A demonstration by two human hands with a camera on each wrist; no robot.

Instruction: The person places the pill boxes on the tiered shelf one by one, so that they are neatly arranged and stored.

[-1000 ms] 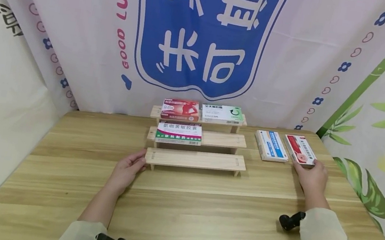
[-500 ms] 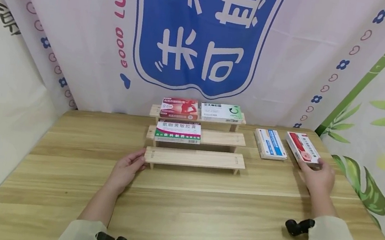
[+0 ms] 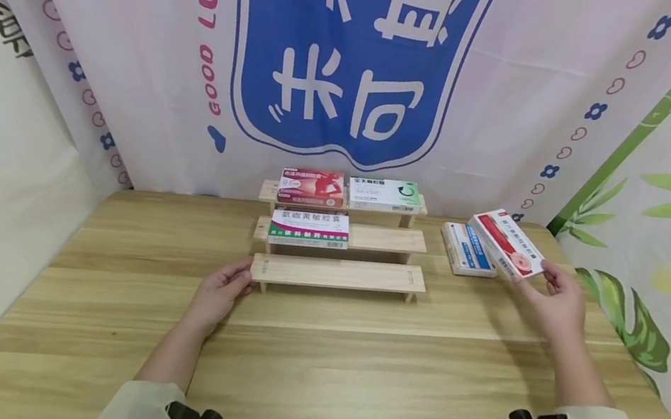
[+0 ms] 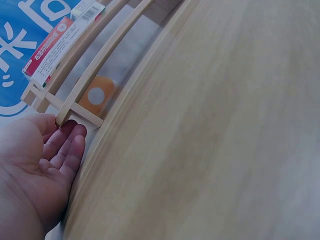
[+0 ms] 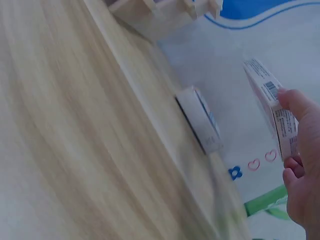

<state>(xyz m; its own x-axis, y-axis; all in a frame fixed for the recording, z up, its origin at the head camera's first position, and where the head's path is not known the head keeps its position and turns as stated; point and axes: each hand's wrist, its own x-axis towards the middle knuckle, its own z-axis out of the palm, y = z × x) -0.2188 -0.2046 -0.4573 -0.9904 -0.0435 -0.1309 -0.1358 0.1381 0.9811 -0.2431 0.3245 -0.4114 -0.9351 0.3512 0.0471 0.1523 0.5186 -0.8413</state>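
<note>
My right hand [image 3: 557, 305] pinches a red-and-white medicine box [image 3: 507, 242] by its near end, thumb on one side and fingers on the other. In the right wrist view this medicine box [image 5: 272, 105] is tilted and held above the table. Just left of it a blue-and-white medicine box [image 3: 468, 250] lies on the table. My left hand [image 3: 216, 296] pinches the left end of the lowest step of a three-step wooden rack [image 3: 339, 274]. The left wrist view shows the thumb and fingertips at the end of the rack's slat [image 4: 95, 67].
On the top step stand a red medicine box [image 3: 311, 187] and a white-green medicine box [image 3: 384, 195]. A white, purple and green medicine box [image 3: 309, 227] is on the left of the middle step. Behind the wooden table [image 3: 312, 378] hangs a printed cloth [image 3: 508, 83].
My right hand has lifted the red-and-white medicine box off the table and tilted it, bringing it left, partly over the blue-and-white one. The left hand stays on the rack.
</note>
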